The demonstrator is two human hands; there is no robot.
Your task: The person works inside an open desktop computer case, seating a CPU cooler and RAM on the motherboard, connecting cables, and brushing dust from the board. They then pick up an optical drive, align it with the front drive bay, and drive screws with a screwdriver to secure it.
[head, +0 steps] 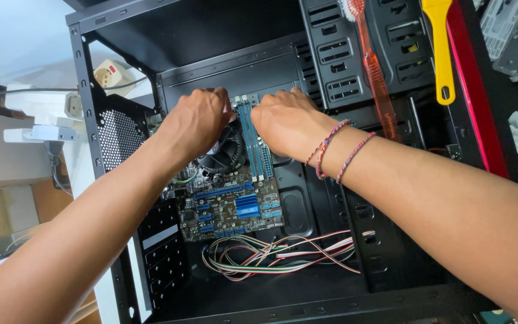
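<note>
Where both hands meet, memory slots (pixel 248 129) beneath curled fingers (pixel 271 102), grip seemingly hidden.

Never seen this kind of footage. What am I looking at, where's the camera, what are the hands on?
There is one picture, taken by a camera worn on the person's head, looking down at their own two bare hands. No robot is involved.

The hands reach into an open black computer case lying on its side. Inside sits a motherboard with blue slots and a round cooler fan. The left hand rests over the fan's upper edge; the right hand, with braided bracelets on its wrist, is at the top of the long blue memory slots. Whether the fingers pinch anything is hidden.

A bundle of coloured wires lies loose on the case floor. On the case's far side rest an orange toothbrush and a yellow-handled tool.
</note>
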